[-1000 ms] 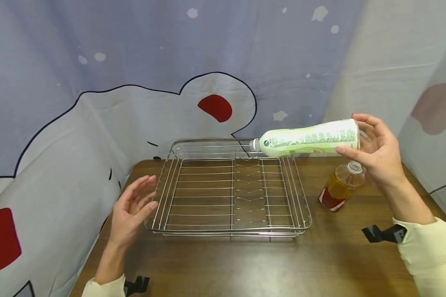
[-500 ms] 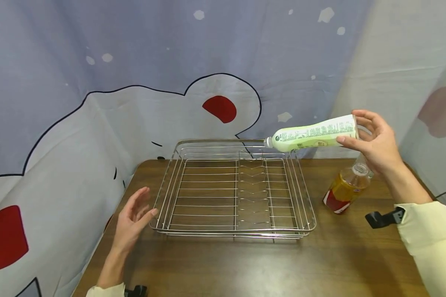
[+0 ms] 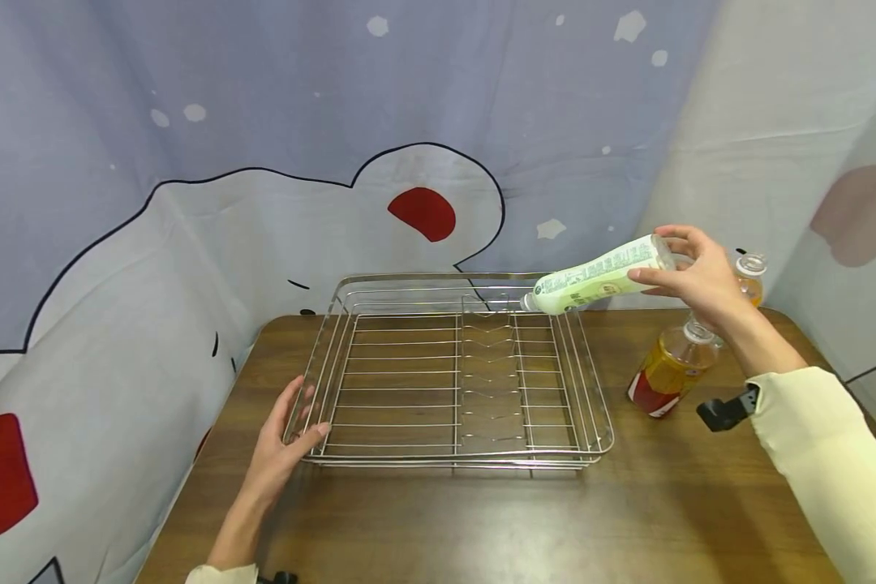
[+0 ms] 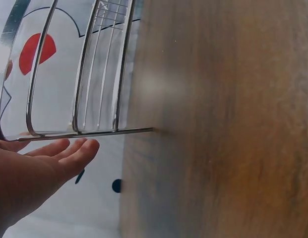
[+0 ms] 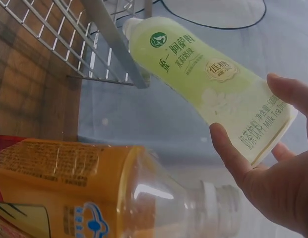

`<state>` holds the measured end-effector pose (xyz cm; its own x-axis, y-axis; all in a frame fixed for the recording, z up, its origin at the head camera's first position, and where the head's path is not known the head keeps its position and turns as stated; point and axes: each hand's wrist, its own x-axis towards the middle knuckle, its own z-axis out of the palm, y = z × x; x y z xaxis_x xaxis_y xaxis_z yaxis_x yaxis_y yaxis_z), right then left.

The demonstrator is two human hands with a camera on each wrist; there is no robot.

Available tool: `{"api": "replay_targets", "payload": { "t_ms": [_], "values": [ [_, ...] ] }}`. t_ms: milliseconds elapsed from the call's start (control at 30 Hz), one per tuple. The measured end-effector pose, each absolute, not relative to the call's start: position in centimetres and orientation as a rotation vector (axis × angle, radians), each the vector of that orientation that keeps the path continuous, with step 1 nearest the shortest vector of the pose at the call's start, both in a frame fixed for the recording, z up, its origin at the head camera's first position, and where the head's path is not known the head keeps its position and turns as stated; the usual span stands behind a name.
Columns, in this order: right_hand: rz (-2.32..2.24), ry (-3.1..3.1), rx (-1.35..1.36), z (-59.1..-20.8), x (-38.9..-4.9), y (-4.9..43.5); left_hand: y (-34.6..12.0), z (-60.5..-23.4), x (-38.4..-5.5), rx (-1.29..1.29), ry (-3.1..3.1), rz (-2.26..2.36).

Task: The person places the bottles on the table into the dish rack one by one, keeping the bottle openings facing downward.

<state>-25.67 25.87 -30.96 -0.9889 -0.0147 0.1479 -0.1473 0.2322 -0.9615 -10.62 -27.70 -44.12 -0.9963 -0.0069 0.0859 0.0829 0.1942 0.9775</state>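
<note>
My right hand grips the base end of a pale green milk tea bottle. In the head view the bottle slants down to the left, its neck over the back right part of a wire dish rack. At the rack's front left corner is my left hand, its thumb over the rim. In the left wrist view its extended fingers lie along the rack's side; whether they press it I cannot tell. The thumb is hidden there.
An orange-labelled bottle with amber contents stands right of the rack, below my right forearm. Behind that wrist, another clear-capped bottle is partly hidden. Patterned cloth hangs behind the wooden table.
My left hand has moved right and inward to the rack's corner. The right hand has shifted left with the milk tea bottle, now more steeply tilted. A second bottle shows behind the right wrist.
</note>
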Motion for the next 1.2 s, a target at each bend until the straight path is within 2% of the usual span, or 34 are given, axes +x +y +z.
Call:
{"api": "replay_targets", "payload": {
  "t_ms": [167, 867, 1200],
  "values": [
    [1.746, -2.504, 0.136, -31.4, -26.3, 25.3, -27.7, -44.5, -10.6, -0.091, -2.355, -1.983],
    [1.729, -2.580, 0.161, -32.5, -27.6, 22.7, -27.7, -44.8, -10.5, -0.120, -2.336, -2.005],
    [1.371, -2.737, 0.205, -32.8, -27.9, 21.5, -27.6, -44.7, -10.5, -0.105, -2.330, -2.014]
  ]
}}
